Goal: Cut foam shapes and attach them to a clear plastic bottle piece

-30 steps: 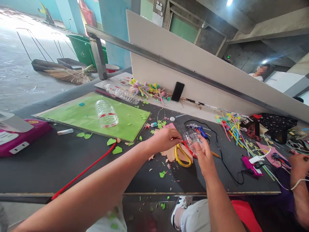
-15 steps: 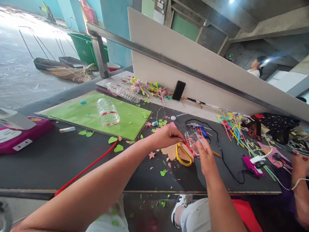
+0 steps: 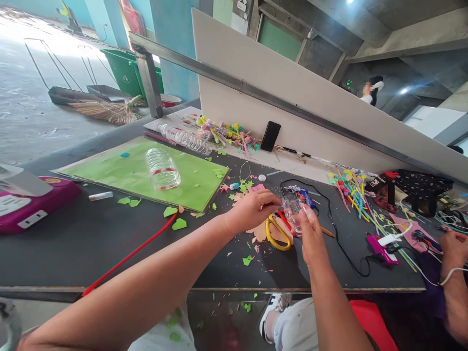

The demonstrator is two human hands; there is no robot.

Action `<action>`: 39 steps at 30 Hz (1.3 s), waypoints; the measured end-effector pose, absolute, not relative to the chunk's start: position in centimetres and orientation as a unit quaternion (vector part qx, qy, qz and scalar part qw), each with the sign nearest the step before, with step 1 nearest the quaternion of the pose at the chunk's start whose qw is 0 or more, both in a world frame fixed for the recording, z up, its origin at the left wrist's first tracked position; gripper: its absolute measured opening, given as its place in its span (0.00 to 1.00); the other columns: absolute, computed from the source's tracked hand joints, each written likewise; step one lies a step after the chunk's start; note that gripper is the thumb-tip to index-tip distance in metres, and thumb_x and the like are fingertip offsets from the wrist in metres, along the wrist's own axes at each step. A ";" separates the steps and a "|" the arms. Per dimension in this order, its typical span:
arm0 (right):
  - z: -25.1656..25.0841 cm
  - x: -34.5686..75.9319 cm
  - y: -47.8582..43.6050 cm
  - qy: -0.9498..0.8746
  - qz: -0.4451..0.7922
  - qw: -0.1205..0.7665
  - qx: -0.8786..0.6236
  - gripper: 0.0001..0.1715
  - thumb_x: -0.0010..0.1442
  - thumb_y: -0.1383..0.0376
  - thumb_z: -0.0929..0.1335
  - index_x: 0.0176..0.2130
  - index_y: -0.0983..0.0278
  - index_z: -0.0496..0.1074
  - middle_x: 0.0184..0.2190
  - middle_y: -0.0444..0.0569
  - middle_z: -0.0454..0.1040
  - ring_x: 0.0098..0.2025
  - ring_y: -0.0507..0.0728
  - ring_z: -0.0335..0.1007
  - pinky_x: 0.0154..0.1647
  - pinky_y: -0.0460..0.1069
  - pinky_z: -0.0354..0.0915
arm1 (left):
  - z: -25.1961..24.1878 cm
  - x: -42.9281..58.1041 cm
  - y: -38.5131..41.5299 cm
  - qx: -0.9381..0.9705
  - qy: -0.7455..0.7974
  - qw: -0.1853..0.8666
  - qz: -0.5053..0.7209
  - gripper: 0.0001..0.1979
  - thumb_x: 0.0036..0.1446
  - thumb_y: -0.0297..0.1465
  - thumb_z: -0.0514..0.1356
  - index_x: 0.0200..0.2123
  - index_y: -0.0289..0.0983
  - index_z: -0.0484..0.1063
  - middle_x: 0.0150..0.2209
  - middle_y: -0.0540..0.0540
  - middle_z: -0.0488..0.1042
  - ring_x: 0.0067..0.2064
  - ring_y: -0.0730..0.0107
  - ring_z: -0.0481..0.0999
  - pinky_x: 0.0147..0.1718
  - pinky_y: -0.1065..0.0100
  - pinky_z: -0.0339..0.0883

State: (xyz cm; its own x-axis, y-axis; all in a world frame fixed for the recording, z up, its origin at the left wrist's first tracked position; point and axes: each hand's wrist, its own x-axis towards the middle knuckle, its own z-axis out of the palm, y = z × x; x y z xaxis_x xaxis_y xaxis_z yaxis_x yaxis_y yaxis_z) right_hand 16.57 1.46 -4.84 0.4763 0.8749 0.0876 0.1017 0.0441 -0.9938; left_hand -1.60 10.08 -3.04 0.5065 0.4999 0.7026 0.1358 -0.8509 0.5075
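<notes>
The right hand (image 3: 311, 237) had its grip closed around a clear plastic piece (image 3: 292, 208), fingers wrapped up its right side, holding it just above the bench (image 3: 73, 243) a little right of the frame's middle. The left hand (image 3: 252, 209) came in from the left with its fingertips bunched tight against the piece's left edge (honestly couldn't tell if that grip was pinching the plastic itself or some tiny bit against it, too small to make out).

Right under the two hands lay yellow-handled scissors (image 3: 277, 235) on a peach paper scrap, with little green and pink cuttings scattered around. Just behind the clear piece sat a blue glue gun (image 3: 306, 197), its black cable (image 3: 341, 248) looping off toward the lower right.

Further out to the left, a green sheet (image 3: 124, 178) lay flat on the bench with a cut clear bottle (image 3: 163, 169) on its side on top. A red cord (image 3: 135, 251) ran from near it to the bench's front edge. A pink device (image 3: 34, 204) sat at the far left.

A heap of coloured straws (image 3: 351, 192) lay to the right, a black phone (image 3: 270, 136) leaned on the white board (image 3: 292, 92) behind, and a co-worker's hand (image 3: 453, 247) showed at the right edge.
</notes>
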 end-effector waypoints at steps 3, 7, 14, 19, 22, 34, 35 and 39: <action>-4.6 16.3 1.3 -0.396 0.327 0.605 -0.609 0.38 0.55 0.44 0.67 0.57 0.61 0.66 0.38 0.50 0.79 0.30 0.56 0.72 0.28 0.49 0.65 | -3.1 -1.4 10.2 0.834 0.208 0.223 0.460 0.07 0.59 0.26 0.58 0.35 0.36 0.77 0.34 0.46 0.79 0.36 0.70 0.77 0.37 0.70 0.70; -4.3 16.2 1.1 -0.400 0.330 0.606 -0.603 0.36 0.56 0.44 0.67 0.57 0.60 0.66 0.34 0.49 0.79 0.27 0.55 0.69 0.28 0.49 0.64 | -2.8 -1.5 9.9 0.831 0.217 0.224 0.460 0.07 0.59 0.25 0.58 0.36 0.36 0.77 0.34 0.46 0.80 0.36 0.71 0.78 0.36 0.72 0.70; -4.2 15.9 1.0 -0.412 0.315 0.595 -0.613 0.38 0.55 0.43 0.68 0.58 0.59 0.66 0.42 0.50 0.78 0.31 0.55 0.71 0.30 0.49 0.65 | -3.1 -1.6 10.0 0.833 0.201 0.173 0.485 0.12 0.62 0.28 0.54 0.45 0.36 0.76 0.37 0.43 0.79 0.40 0.69 0.77 0.40 0.69 0.71; -4.1 15.8 1.0 -0.404 0.328 0.606 -0.602 0.36 0.56 0.45 0.67 0.58 0.60 0.66 0.39 0.50 0.79 0.28 0.54 0.70 0.30 0.49 0.65 | -3.3 -1.5 10.1 0.835 0.193 0.164 0.488 0.12 0.62 0.26 0.54 0.43 0.36 0.76 0.37 0.43 0.78 0.39 0.70 0.77 0.40 0.70 0.71; -4.2 15.9 1.1 -0.401 0.344 0.614 -0.586 0.35 0.57 0.45 0.67 0.58 0.59 0.65 0.35 0.48 0.79 0.25 0.53 0.67 0.28 0.49 0.63 | -3.3 -1.3 9.8 0.835 0.205 0.159 0.486 0.11 0.61 0.26 0.55 0.42 0.35 0.76 0.36 0.44 0.79 0.38 0.70 0.77 0.39 0.70 0.70; -4.2 16.0 1.3 -0.337 0.442 0.647 -0.522 0.29 0.56 0.49 0.70 0.53 0.59 0.68 0.37 0.47 0.78 0.20 0.48 0.64 0.21 0.46 0.61 | -3.1 -1.1 8.8 0.831 0.233 0.158 0.479 0.12 0.59 0.26 0.56 0.47 0.35 0.69 0.30 0.49 0.75 0.29 0.74 0.73 0.30 0.73 0.66; -4.3 16.0 1.3 -0.336 0.439 0.650 -0.522 0.30 0.56 0.49 0.70 0.53 0.59 0.68 0.36 0.47 0.78 0.20 0.48 0.64 0.21 0.45 0.61 | -3.1 -1.1 8.7 0.834 0.224 0.159 0.479 0.11 0.59 0.26 0.55 0.45 0.35 0.69 0.31 0.49 0.75 0.30 0.74 0.73 0.31 0.73 0.66; -4.4 16.0 1.4 -0.329 0.425 0.658 -0.528 0.31 0.56 0.48 0.70 0.54 0.59 0.68 0.32 0.45 0.78 0.19 0.48 0.64 0.21 0.45 0.63 | -2.9 -1.1 8.2 0.829 0.217 0.177 0.484 0.08 0.61 0.28 0.54 0.44 0.36 0.68 0.31 0.48 0.74 0.31 0.73 0.72 0.32 0.72 0.66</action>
State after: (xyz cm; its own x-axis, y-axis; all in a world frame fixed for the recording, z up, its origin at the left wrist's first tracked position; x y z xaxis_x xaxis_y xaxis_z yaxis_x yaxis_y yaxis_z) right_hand 15.96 1.40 -4.42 0.4231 0.9060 -0.0152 -0.2117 0.0825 -0.9739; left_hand -1.08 8.25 -2.92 0.4373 0.5303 0.7263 0.1878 -0.8437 0.5030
